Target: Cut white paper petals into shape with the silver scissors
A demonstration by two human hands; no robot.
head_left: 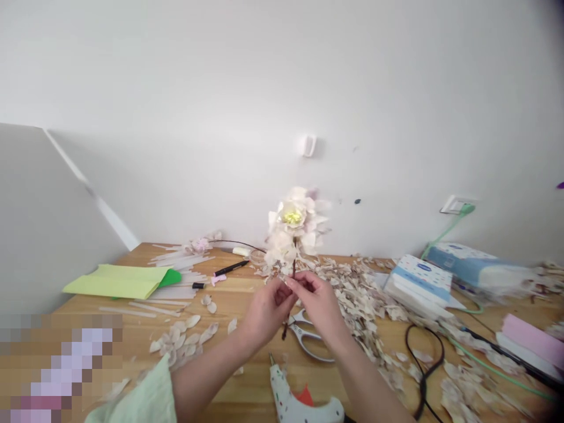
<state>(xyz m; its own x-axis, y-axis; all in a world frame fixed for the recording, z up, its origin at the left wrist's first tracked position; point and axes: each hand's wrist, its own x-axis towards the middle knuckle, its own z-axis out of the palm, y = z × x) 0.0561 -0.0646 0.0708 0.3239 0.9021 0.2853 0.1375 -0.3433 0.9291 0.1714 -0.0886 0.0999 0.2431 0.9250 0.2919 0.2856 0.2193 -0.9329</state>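
I hold a handmade flower (294,229) upright over the wooden table (132,343); it has cream petals, a yellow centre and a thin dark stem. My left hand (265,311) is closed around the stem below the bloom. My right hand (318,301) pinches the base of the petals from the right. The stem's lower end pokes out under my hands. Grey-handled scissors (304,336) lie on the table just beneath my hands, and a white glue gun (299,402) rests at the near edge.
Loose cream petals (356,294) are heaped right of centre, with more scattered at left (180,341). Green paper sheets (118,281), glue sticks (176,258) and a black pen (230,268) lie at far left. Tissue packs (420,282), a black cable (425,364) and a green cord (493,370) sit right.
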